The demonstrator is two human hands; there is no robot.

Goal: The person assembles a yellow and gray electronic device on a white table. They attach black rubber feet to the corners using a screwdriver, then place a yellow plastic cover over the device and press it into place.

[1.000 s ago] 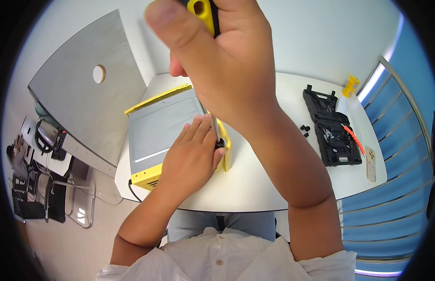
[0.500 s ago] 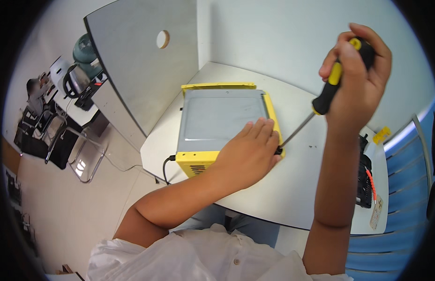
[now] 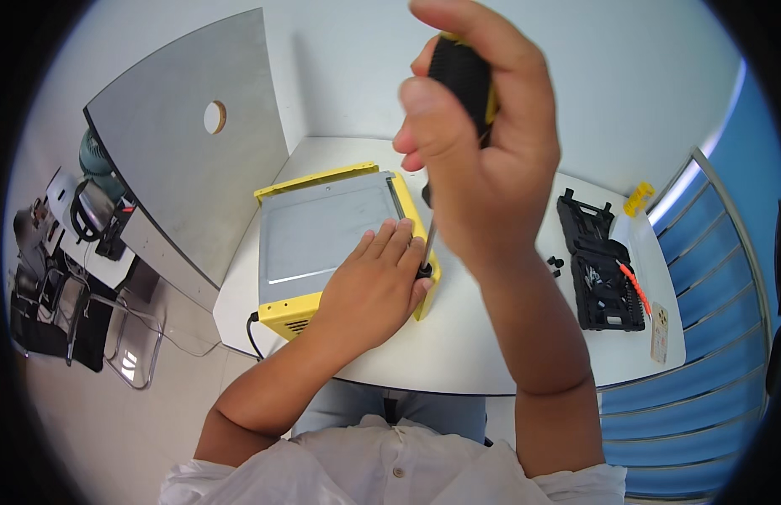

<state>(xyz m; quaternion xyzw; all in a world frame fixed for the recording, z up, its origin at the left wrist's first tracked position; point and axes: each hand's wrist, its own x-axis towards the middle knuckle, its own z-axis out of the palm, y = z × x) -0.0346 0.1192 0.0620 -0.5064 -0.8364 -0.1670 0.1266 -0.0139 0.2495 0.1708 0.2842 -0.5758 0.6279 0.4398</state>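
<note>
A yellow appliance with a grey metal panel lies on the white table. My left hand rests flat on its right side, fingers stretched out together across the panel. The thumb lies beside a small black fitting at the near right corner. My right hand, raised high, is closed round the black and yellow handle of a screwdriver. The shaft slants down toward the black fitting, and its tip seems to meet it. Part of the shaft is hidden behind my right hand.
To the right lie an opened black tool case, small black parts, an orange flexible shaft and a yellow item. A grey divider stands at left. A black cord leaves the appliance. Metal rails run at right.
The whole view has swung, so the table and tool case show more. My right hand has come leftward over the appliance, and the screwdriver stands more upright. The left hand keeps its place.
</note>
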